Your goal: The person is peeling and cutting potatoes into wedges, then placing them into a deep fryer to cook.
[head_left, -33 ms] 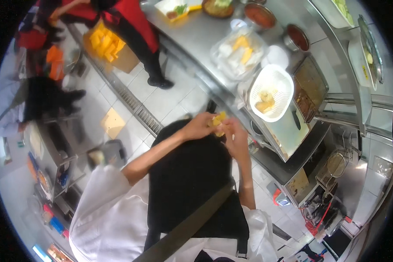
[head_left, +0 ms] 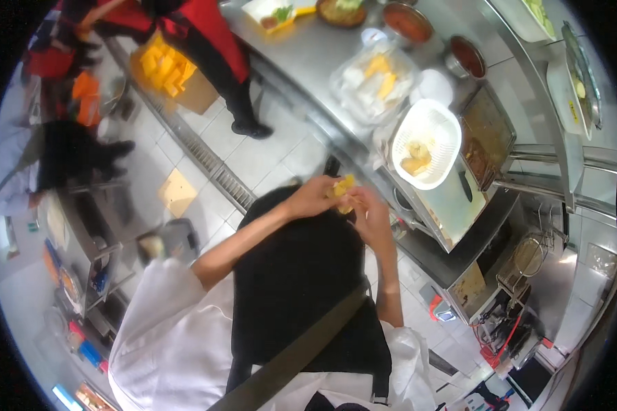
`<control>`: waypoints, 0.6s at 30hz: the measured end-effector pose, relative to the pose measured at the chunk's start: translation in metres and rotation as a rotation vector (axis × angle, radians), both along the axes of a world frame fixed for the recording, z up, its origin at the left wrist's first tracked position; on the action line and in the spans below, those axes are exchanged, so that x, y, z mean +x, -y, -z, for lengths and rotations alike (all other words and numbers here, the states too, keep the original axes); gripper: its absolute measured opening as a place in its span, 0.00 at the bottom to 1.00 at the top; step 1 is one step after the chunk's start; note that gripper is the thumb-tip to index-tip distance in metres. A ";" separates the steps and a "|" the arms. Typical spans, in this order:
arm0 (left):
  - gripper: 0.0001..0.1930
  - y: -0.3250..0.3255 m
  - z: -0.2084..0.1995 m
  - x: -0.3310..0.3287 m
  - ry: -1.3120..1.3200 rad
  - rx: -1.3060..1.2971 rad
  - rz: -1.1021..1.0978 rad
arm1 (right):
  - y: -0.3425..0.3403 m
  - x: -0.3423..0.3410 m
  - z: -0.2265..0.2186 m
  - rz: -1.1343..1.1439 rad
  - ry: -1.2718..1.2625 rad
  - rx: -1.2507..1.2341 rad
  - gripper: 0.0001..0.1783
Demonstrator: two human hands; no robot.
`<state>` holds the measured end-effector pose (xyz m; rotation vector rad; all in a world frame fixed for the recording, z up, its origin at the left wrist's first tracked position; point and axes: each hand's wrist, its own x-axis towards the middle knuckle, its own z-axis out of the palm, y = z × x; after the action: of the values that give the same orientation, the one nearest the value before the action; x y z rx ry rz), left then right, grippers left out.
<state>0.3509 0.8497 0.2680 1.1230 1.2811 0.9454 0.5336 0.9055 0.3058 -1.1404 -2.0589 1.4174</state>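
Note:
In front of my black apron, my left hand (head_left: 313, 198) and my right hand (head_left: 371, 214) come together around a small, soft-looking yellow piece of food (head_left: 343, 185). The fingers of both are closed on it, and they partly cover it; its exact kind is unclear. Just beyond my right hand, a white plastic colander (head_left: 448, 137) stands by the counter's edge. Several yellowish food pieces (head_left: 416, 159) lie in its bottom. Behind it sits a clear plastic bag (head_left: 349, 85) with yellow and white contents.
A cutting board (head_left: 466, 218) with a black-handled knife (head_left: 465, 185) lies right of the colander, near a brown-stained tray (head_left: 490, 123). Bowls of red sauce (head_left: 408, 24) stand farther back. Across the aisle, a person in a red apron (head_left: 219, 34) stands near a box of orange-yellow packets (head_left: 164, 65).

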 end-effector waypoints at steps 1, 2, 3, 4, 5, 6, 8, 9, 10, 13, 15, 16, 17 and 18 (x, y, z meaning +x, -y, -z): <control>0.25 -0.003 0.003 -0.002 0.024 -0.050 0.064 | -0.003 0.003 -0.003 0.007 0.000 -0.002 0.10; 0.25 -0.004 0.005 -0.003 0.048 -0.100 0.127 | -0.008 0.006 -0.007 -0.065 0.050 0.080 0.11; 0.25 -0.001 0.007 0.000 0.048 -0.102 0.135 | -0.012 0.008 -0.011 -0.137 0.101 0.163 0.12; 0.25 -0.002 0.002 0.001 0.168 -0.162 0.109 | -0.017 0.009 -0.016 -0.124 0.100 0.164 0.12; 0.25 -0.004 -0.003 0.002 0.287 -0.223 0.082 | -0.021 0.011 -0.021 -0.181 0.059 0.163 0.13; 0.25 -0.006 -0.005 0.004 0.284 -0.222 0.097 | -0.024 0.012 -0.025 -0.237 0.017 0.163 0.15; 0.25 -0.007 -0.009 0.007 0.354 -0.015 0.061 | -0.023 0.011 -0.033 -0.214 -0.001 0.270 0.16; 0.25 -0.008 -0.009 0.007 0.354 -0.016 0.073 | -0.023 0.011 -0.035 -0.204 -0.017 0.376 0.17; 0.25 -0.011 -0.008 0.007 0.318 0.019 0.072 | -0.024 0.012 -0.035 -0.195 -0.011 0.380 0.17; 0.25 -0.017 -0.009 0.006 0.316 0.060 0.065 | -0.024 0.015 -0.036 -0.276 -0.033 0.262 0.18; 0.24 -0.017 -0.008 0.008 0.350 0.062 0.049 | -0.017 0.012 -0.036 0.050 -0.101 0.053 0.15; 0.23 -0.017 -0.007 0.009 0.374 0.009 0.051 | -0.017 0.015 -0.031 0.049 -0.095 0.055 0.15; 0.22 -0.017 -0.008 0.011 0.397 -0.048 0.056 | -0.015 0.018 -0.022 0.113 -0.150 0.010 0.11; 0.22 -0.016 -0.009 0.012 0.402 -0.050 0.057 | -0.014 0.021 -0.015 0.178 -0.205 -0.036 0.08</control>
<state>0.3633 0.8660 0.2770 0.8708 0.9352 1.0290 0.5548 0.9195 0.3207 -1.1122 -1.7538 1.4245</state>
